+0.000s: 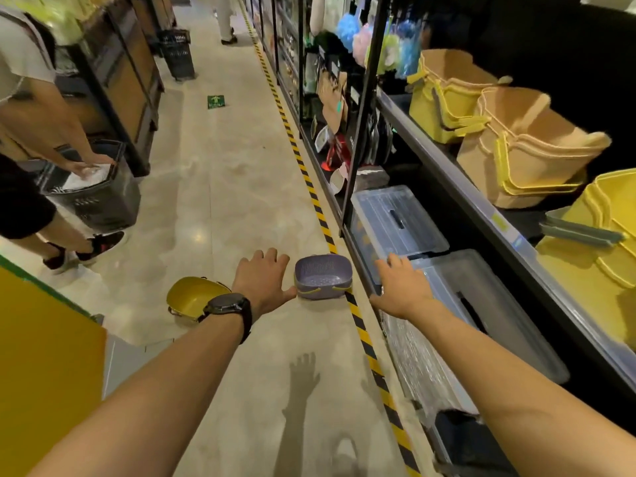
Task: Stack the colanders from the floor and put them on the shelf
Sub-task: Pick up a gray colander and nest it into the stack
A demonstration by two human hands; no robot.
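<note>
Reaching down, we spread our left hand (263, 280) open and empty, thumb just beside the purple colander (322, 277) on the floor (213, 187); our right hand (402, 287) hovers splayed, holding nothing. Yellow colander (192, 297) lies behind our left wrist.

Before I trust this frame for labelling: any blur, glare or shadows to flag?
Head view: wide-angle bending curves the shelf edges; the yellow and tan plastic baskets at right are motion-blurred; ceiling light glares off the glossy beige floor; both open hands' shadows fall on it; the purple square plastic colander and left hand stay fairly sharp.
</note>
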